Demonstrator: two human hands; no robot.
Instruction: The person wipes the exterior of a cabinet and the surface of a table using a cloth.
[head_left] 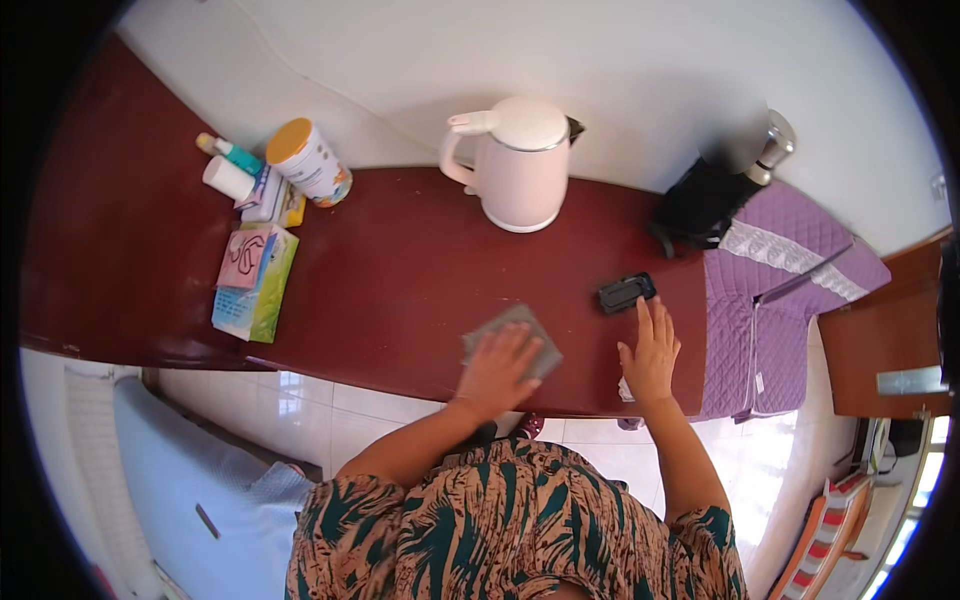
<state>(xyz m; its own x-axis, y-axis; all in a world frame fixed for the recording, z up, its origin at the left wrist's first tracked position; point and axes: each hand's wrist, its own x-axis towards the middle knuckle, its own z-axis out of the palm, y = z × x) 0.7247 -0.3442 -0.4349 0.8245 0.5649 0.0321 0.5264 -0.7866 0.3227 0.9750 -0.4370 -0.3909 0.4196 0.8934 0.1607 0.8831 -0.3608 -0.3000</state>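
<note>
My left hand (pixel 497 368) lies flat on a folded grey cloth (pixel 545 360), pressing it to the dark red tabletop (pixel 400 290) near the front edge. Its fingers are stretched out rather than wrapped round the cloth. Further right, my right hand (pixel 652 352) reaches over the table with fingers extended and thumb apart. Its fingertips come close to a small black rectangular device (pixel 626 292); whether they touch it I cannot tell. Something small and white (pixel 626 390) shows beside that hand's wrist, mostly hidden.
Against the wall stands a pale pink electric kettle (pixel 524 170). To the left are a tissue pack (pixel 268 290), a white can with an orange lid (pixel 312 165) and small bottles (pixel 230 178). A black object (pixel 700 205) stands back right, by a purple quilted cover (pixel 780 300).
</note>
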